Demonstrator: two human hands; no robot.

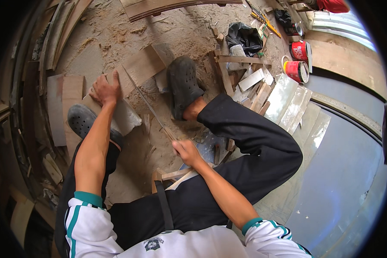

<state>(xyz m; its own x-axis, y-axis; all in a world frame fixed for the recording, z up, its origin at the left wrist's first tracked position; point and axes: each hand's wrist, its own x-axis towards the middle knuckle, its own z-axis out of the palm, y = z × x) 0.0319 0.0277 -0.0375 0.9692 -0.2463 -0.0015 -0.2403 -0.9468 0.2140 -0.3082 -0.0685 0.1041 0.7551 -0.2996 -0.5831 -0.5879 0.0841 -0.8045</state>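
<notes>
A wooden board (144,64) lies slantwise across pale blocks (128,118) on the floor. My left hand (104,89) is closed over the board's near part, pressing it down, with the thumb toward the blade. In my right hand (187,153) is the handle of a handsaw, wrapped by my fingers. The thin blade of the handsaw (147,102) shows nearly edge-on, and its far end crosses the board just right of my left thumb. My clog-shod feet stand on either side, the right clog (182,84) against the board's far end.
Sawdust covers the floor (133,165). Long planks (43,56) stack up at the left. Wood scraps (251,81), a black plastic bag (244,38) and red cans (296,71) are at the right. Large grey sheets (331,172) lie at the lower right.
</notes>
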